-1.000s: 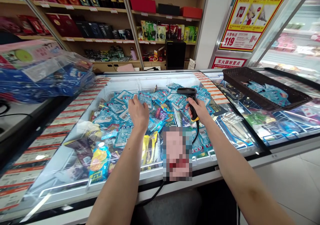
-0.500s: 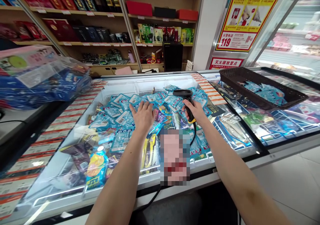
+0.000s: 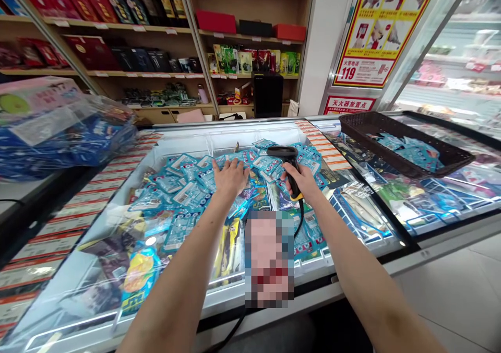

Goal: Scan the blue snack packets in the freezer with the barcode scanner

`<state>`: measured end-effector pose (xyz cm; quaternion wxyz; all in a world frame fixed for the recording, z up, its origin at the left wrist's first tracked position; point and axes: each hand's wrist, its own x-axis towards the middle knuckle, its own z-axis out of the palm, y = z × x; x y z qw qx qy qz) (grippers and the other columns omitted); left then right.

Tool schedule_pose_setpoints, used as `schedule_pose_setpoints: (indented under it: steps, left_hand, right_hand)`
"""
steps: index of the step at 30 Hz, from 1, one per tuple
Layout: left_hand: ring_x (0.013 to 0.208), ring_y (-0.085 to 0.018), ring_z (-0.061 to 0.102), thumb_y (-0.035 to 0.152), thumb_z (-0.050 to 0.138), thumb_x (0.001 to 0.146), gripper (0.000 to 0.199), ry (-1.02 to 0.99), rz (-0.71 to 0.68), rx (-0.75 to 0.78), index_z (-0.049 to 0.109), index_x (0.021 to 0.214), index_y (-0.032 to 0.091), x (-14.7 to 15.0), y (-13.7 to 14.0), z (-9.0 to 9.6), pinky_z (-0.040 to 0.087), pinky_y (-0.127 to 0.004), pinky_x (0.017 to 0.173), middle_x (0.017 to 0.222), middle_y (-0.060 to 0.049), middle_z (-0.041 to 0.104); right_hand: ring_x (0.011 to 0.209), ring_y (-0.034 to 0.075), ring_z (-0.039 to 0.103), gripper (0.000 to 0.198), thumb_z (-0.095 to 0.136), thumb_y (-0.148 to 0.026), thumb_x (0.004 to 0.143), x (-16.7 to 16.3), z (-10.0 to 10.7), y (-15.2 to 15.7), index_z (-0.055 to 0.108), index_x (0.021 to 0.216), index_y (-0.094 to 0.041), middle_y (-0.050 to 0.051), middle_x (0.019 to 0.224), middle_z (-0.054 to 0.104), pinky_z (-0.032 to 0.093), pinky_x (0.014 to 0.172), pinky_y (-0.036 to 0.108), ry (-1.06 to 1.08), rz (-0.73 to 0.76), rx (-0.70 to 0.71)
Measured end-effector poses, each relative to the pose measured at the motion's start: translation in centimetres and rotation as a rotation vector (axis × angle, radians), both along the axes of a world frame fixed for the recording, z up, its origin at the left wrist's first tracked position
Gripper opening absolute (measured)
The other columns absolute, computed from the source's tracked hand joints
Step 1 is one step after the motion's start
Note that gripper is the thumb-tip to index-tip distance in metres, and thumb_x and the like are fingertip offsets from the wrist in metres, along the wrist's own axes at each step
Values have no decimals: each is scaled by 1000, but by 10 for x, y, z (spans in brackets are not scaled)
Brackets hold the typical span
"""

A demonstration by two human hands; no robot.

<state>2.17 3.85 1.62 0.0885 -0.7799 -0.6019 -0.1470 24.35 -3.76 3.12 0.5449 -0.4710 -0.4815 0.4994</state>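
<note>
My right hand is wrapped around the grip of a black and yellow barcode scanner, whose head points left over the packets. A black cord hangs from the bottom of its handle. My left hand is palm down with fingers spread on the blue packets. These flat, printed packets lie in a loose, overlapping spread on the glass top of a chest freezer. Whether the left fingers press on one packet, I cannot tell.
A dark woven basket with more blue packets stands at the right. Plastic-wrapped goods are stacked at the left. A pixelated patch covers something at the front edge. Price-label strips run along the freezer; shelves stand behind.
My left hand has shifted slightly right and away from me over the packets. The scanner stays in my right hand in nearly the same spot. The view has moved a little.
</note>
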Motion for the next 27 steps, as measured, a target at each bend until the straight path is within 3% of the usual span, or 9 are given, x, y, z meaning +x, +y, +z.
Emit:
schedule_pose_setpoints:
  steps: [7, 12, 17, 20, 24, 27]
  left_hand:
    - [132, -34, 47, 31, 35, 97, 38, -84, 94, 126, 69, 111, 18, -20, -5, -7, -3, -65, 116, 122, -16, 66]
    - [132, -30, 49, 10, 34, 93, 41, -86, 36, 166, 65, 118, 17, -17, -3, 3, 1, -61, 119, 124, -16, 66]
    - [134, -23, 49, 26, 35, 99, 42, -127, -265, 40, 55, 135, 21, 12, 10, 1, 24, -46, 118, 141, -9, 58]
    - [131, -23, 52, 32, 31, 101, 46, -112, -363, -77, 49, 142, 21, 27, 15, -2, 35, -41, 111, 145, -9, 54]
    - [116, -28, 61, 34, 30, 101, 46, -29, -296, -38, 51, 140, 21, 31, 8, 2, 40, -45, 104, 127, -11, 65]
    - [118, -33, 58, 39, 39, 99, 48, 8, -209, -12, 49, 141, 19, 26, 0, 7, 43, -46, 98, 124, -15, 64]
  right_hand:
    - [35, 10, 49, 46, 62, -65, 81, -2, -3, -1, 59, 77, -19, -2, 50, 57, 41, 33, 21, -63, 75, 0]
    - [36, 10, 49, 44, 63, -63, 80, -3, -5, 3, 61, 85, -20, -3, 52, 57, 42, 34, 21, 18, 45, -26]
    - [36, 10, 49, 44, 64, -63, 80, -2, -5, 6, 62, 88, -19, -2, 52, 58, 41, 33, 22, 60, 22, -31]
    - [36, 10, 48, 45, 65, -63, 79, -2, -5, 6, 62, 88, -19, -2, 52, 59, 41, 33, 21, 73, 17, -20]
    - [36, 9, 48, 44, 66, -63, 79, -3, -4, 4, 61, 86, -19, -2, 55, 60, 41, 32, 21, 76, 31, -3]
    - [37, 9, 49, 44, 67, -62, 78, -4, -4, 3, 61, 87, -19, -1, 59, 62, 41, 32, 21, 74, 40, -6]
